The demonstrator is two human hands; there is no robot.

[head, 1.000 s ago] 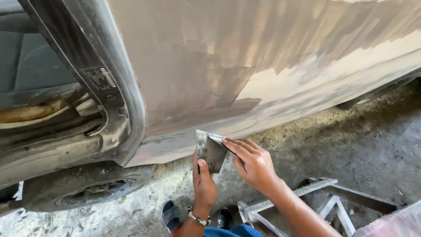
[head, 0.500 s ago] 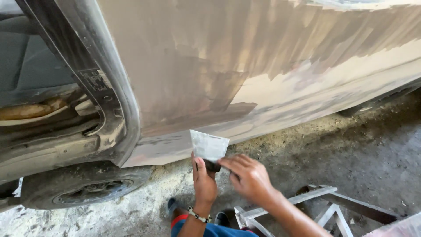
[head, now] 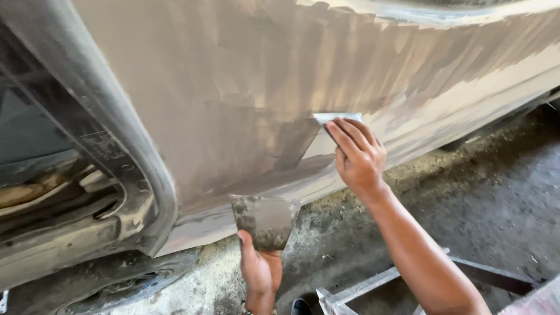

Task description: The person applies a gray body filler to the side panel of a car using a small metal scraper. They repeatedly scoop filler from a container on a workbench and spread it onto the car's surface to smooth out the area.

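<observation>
The right hand pressed a small spreader blade flat against the filler-coated car panel, angled to smooth it. Nearer and lower left, the left hand gripped a putty-smeared metal board upright, close by for reloading.

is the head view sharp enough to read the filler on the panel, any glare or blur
Head view: mostly sharp, streaks in the filler on the car panel read clearly; daylight is soft and even, no hard glare, just a pale sheen on the spreader under the right hand; left hand and its smeared scraper are crisp; the door opening is dark.
</observation>
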